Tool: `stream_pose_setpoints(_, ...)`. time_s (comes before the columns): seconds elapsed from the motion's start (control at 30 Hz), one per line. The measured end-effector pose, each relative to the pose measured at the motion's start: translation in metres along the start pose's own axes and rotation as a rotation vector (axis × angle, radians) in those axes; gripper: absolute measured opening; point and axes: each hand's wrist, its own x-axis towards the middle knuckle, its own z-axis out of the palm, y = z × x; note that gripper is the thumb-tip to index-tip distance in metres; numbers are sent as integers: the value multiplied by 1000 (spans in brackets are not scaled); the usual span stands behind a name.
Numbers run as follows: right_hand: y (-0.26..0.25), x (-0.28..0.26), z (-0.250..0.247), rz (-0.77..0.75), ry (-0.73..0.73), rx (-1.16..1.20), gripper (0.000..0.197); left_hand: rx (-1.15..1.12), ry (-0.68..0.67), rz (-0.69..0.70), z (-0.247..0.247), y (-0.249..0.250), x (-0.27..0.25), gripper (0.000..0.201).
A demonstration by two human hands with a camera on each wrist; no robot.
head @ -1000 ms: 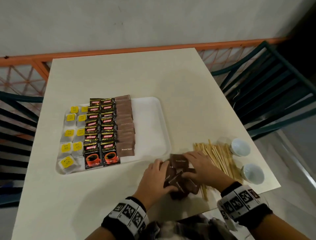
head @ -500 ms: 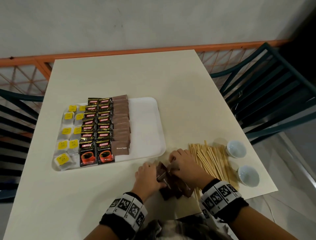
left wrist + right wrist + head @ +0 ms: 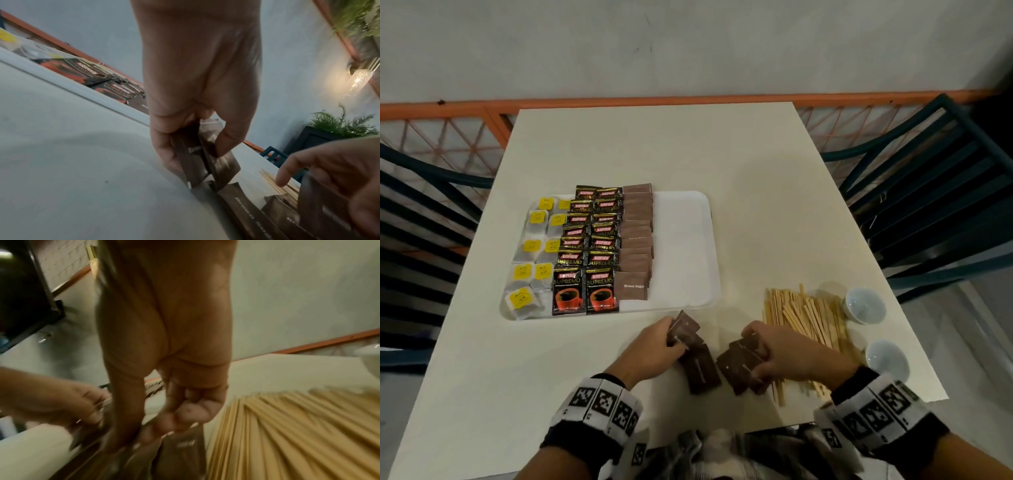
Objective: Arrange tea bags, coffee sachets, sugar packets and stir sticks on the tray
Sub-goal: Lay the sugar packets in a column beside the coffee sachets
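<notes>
At the near edge of the table [image 3: 722, 164], the left hand [image 3: 650, 349] pinches a few brown sugar packets [image 3: 685, 330] between thumb and fingers [image 3: 164, 146], their lower edges touching the tabletop. Just to its right, the right hand [image 3: 787, 353] grasps another small bunch of sugar packets [image 3: 739, 366], fingers curled round them. One more dark packet [image 3: 700, 371] lies flat between the two hands. Right of the hands, a loose heap of wooden stir sticks [image 3: 804, 318] lies beside two small white cups [image 3: 864, 305]. Farther out on the left, the white tray [image 3: 685, 240] carries columns of yellow-tagged tea bags [image 3: 534, 246], coffee sachets [image 3: 585, 253] and a row of sugar packets [image 3: 637, 240]; its right part is bare.
</notes>
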Motion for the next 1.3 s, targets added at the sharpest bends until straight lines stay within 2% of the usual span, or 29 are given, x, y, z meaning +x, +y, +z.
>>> stream_pose_setpoints(0.1, 2, 4, 20, 18, 148, -299, 75, -17, 17, 38, 2, -1, -4, 19)
stream_pose_setpoints(0.2, 4, 8, 28, 39, 244, -585, 81, 58, -10, 109, 6, 1, -9, 13)
stream_pose_setpoints(0.27, 3, 10, 28, 38, 259, -630, 78, 179, -60, 204, 11, 4, -11, 14)
stream_pose_setpoints(0.33, 0, 11, 28, 32, 243, -662, 73, 294, -133, 301, 18, 5, -11, 24)
stream_pose_setpoints(0.4, -3, 12, 28, 27, 224, -686, 68, 427, -175, 330, 26, 3, -11, 36)
stream_pose_setpoints(0.47, -7, 12, 30, 12, 217, -679, 59, 526, -160, 327, 33, 0, -12, 44)
stream_pose_setpoints(0.57, -13, 9, 32, -55, 218, -609, 40, 605, -94, 299, 35, 1, -14, 43)
stream_pose_setpoints(0.67, -20, 7, 30, -145, 238, -546, 34, 662, -23, 256, 33, 3, -14, 38)
stream_pose_setpoints(0.83, -26, 20, 33, -248, 282, -323, 31, 409, 75, 235, 31, -3, -15, 36)
stream_pose_setpoints(0.93, -30, 27, 27, -256, 317, -219, 29, 368, 58, 230, 31, -5, -17, 39)
stream_pose_setpoints(1.03, -26, 29, 11, -206, 359, -29, 28, 320, 19, 158, 27, -3, -19, 37)
stream_pose_setpoints(1.1, -24, 27, 2, -166, 375, 194, 26, 206, 16, 144, 21, -3, -21, 30)
stream_pose_setpoints(1.2, -25, 21, -5, -160, 313, 598, 29, 5, 47, 79, 6, -3, -24, 28)
stream_pose_setpoints(1.3, -32, 22, -7, -176, 268, 734, 30, -332, 101, -4, -15, 1, -26, 30)
